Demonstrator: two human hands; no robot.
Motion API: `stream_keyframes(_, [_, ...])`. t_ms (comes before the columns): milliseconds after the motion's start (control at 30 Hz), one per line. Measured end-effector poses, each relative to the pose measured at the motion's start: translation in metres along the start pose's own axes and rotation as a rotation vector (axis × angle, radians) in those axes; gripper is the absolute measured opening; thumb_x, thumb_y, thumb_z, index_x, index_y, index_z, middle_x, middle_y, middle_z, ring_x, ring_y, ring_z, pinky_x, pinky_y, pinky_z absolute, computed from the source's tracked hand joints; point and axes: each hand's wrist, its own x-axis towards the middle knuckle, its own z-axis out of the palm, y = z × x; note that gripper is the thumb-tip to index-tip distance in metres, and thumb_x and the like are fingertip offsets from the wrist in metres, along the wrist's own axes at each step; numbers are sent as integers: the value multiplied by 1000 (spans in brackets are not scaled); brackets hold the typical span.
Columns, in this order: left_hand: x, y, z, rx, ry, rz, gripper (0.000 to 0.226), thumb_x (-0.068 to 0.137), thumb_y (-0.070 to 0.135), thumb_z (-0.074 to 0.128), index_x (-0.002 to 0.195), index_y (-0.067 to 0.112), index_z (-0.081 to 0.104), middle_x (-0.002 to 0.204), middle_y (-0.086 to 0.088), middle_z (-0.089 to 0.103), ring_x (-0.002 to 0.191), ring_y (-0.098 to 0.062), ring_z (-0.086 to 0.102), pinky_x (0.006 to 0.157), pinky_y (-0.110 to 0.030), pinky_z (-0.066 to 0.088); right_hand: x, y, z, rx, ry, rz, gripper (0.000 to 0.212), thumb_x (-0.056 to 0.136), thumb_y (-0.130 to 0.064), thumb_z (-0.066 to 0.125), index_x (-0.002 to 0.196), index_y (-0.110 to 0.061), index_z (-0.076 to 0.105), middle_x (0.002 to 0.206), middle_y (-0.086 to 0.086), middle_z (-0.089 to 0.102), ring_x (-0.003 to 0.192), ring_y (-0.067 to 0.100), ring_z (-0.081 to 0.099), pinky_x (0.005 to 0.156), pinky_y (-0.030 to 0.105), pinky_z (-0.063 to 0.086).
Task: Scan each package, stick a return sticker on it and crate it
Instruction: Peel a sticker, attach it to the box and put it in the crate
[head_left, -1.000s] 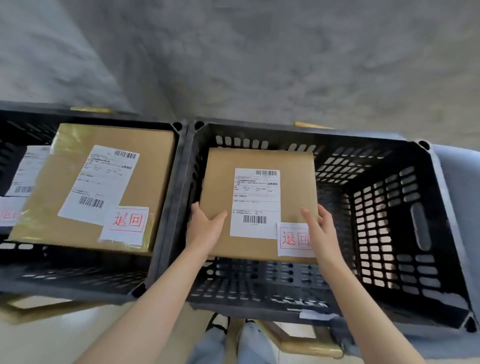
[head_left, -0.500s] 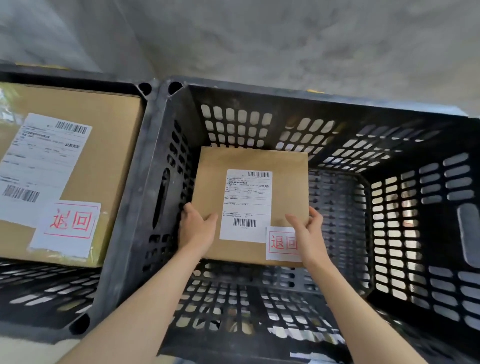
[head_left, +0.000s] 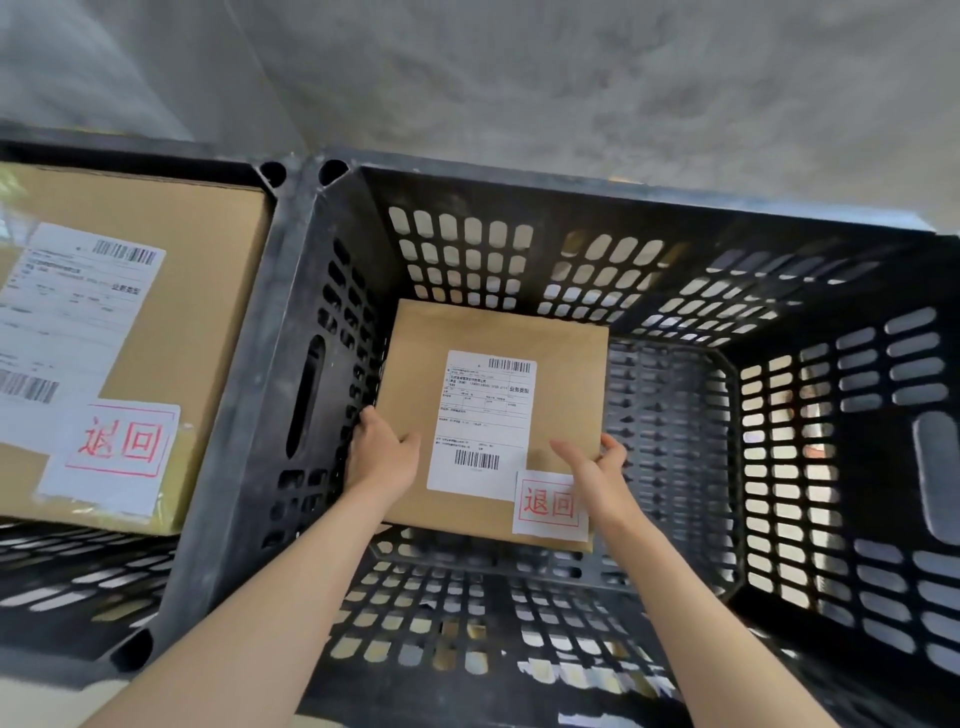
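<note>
Package (head_left: 566, 374) now deeper in the black crate (head_left: 332, 322) (left hand (head_left: 382, 452) and right hand (head_left: 597, 473) down with it)

Matt cardboard package (head_left: 498, 332), plastic crate (head_left: 831, 467)

Left hand (head_left: 382, 460) bare. Right hand (head_left: 597, 475) bare. Left forearm (head_left: 280, 608), right forearm (head_left: 696, 608) bare along whole visible length; slender, smooth. Fingers slim. Nails too small to tell. Upper arms out of view.
</note>
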Motion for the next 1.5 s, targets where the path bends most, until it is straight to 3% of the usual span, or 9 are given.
stream_keyframes(133, [-13,8,-14,-5,4,-11,52,94,21,53,138,7,31,135,-13,48,122,-31,48,95,-41,43,-10,-3,2,-134,48,-67,91,87,-31,66,152,-14,4,152,8,27,132,24,37,108,37,32])
stream_keyframes(267, [-39,20,-40,-52,-52,103,53,95,23,53,142,11,32,139,-8,46,122,-26,47,88,-32,41,-40,-27,-1,-222,43,-151,91,83,-38,66,152,-18,9,154,7,25,135,26,36,112,46,32])
stream_keyframes(400, [-77,36,-73,-85,-105,238,58,94,30,55,146,17,31,148,-5,38,132,-23,40,105,-37,38,-84,-57,-13,-340,21,-206,83,89,-41,61,152,-18,12,155,5,18,141,25,26,113,43,27])
stream_keyframes(500, [-116,52,-99,-49,-92,378,57,95,30,55,146,17,32,150,-5,36,136,-22,36,107,-35,32,-123,-82,-26,-424,47,-284,80,90,-42,60,151,-19,13,155,7,18,141,26,23,112,43,26])
stream_keyframes(633, [-169,69,-136,129,-33,620,55,94,32,55,145,20,34,149,-1,38,135,-20,37,106,-38,34,-186,-110,-46,-529,113,-441,75,90,-42,59,150,-18,21,152,8,25,138,25,28,111,40,28])
stream_keyframes(867, [-243,101,-194,475,120,978,44,94,38,51,136,24,45,140,2,49,127,-19,44,102,-38,38,-285,-144,-83,-701,387,-655,70,90,-47,55,147,-18,28,147,6,35,133,25,33,109,39,31])
stream_keyframes(1133, [-291,123,-218,675,160,1348,43,94,40,48,134,24,46,130,2,56,118,-20,51,97,-36,38,-364,-132,-83,-733,669,-602,67,91,-51,51,147,-19,30,145,4,39,132,27,34,107,41,31])
stream_keyframes(1500, [-380,80,-179,934,-1,1890,36,94,44,45,121,23,55,113,0,61,107,-24,55,87,-36,41,-493,-5,-42,-721,1088,-169,57,91,-53,45,138,-21,41,131,5,51,120,28,44,100,37,35])
